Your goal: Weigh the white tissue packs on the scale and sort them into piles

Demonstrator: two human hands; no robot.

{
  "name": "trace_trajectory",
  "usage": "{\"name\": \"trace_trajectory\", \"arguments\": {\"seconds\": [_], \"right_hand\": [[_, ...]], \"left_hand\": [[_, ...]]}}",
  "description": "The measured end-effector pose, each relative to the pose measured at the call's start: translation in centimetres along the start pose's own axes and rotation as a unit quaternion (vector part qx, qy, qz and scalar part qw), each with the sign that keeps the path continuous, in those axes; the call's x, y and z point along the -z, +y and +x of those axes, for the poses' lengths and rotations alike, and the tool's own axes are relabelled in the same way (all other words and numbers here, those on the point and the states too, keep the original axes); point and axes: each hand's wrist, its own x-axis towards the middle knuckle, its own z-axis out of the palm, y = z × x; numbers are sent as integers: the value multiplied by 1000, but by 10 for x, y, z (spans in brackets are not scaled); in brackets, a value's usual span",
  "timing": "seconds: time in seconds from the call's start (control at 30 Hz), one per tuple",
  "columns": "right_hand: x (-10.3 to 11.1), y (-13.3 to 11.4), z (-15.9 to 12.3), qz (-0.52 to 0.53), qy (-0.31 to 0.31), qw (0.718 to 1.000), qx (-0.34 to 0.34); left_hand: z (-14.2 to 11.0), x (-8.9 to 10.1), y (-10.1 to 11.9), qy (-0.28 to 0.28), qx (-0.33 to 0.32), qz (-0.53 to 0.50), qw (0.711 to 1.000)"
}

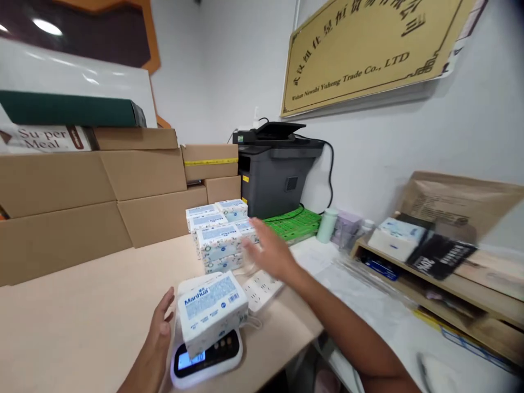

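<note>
Through the head camera's view, I take the labelled tissue pack [213, 305] as the middle of the clock. It lies a little askew on a white scale [235, 363], covering most of its plate, and the scale's lit display peeks out at seven o'clock, its digits too blurred for me to read surely.

At nine o'clock, just beside the pack, the person's left hand [160, 325] stands loosely uncurled, thumb and fingers apart, with a sliver of space before the pack's side. The right hand [268, 251] reaches out towards one o'clock, its fingers spread and unclenched, right by a stack of tissue packs [221, 240] at twelve; whether the fingertips touch it I cannot tell.

Below that forearm, at two to three o'clock, a white power strip [262, 289] lies on the pale table [82, 327]. Brown cartons [153, 215] are piled at ten to eleven. A dark printer [274, 174] stands at one o'clock, behind the stack, with a green mat [297, 224] in front of it. Further round, at two, there's a mint-coloured bottle [327, 225].
</note>
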Motion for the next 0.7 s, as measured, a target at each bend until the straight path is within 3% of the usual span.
{"name": "trace_trajectory", "arguments": {"seconds": [0.03, 0.1, 0.2, 0.27, 0.43, 0.6, 0.7], "right_hand": [[9, 19, 13, -38, 19, 998, -48], [11, 58, 37, -94, -20, 986, -139], [-16, 100, 56, -103, -123, 972, -169], [-39, 114, 57, -111, -164, 967, -160], [-67, 130, 60, -136, -185, 962, -151], [-75, 135, 74, -161, -175, 957, -164], [-67, 143, 78, -175, -171, 957, -154]], "left_hand": [[4, 0, 11, -12, 5, 33, 999], [14, 2, 37, -66, 7, 120, 991], [37, 9, 71, -187, 5, 226, 956], [51, 15, 79, -239, 10, 236, 942], [62, 22, 57, -272, -1, 206, 940], [63, 24, 38, -270, -19, 195, 943], [66, 24, 35, -277, -26, 196, 940]]}}
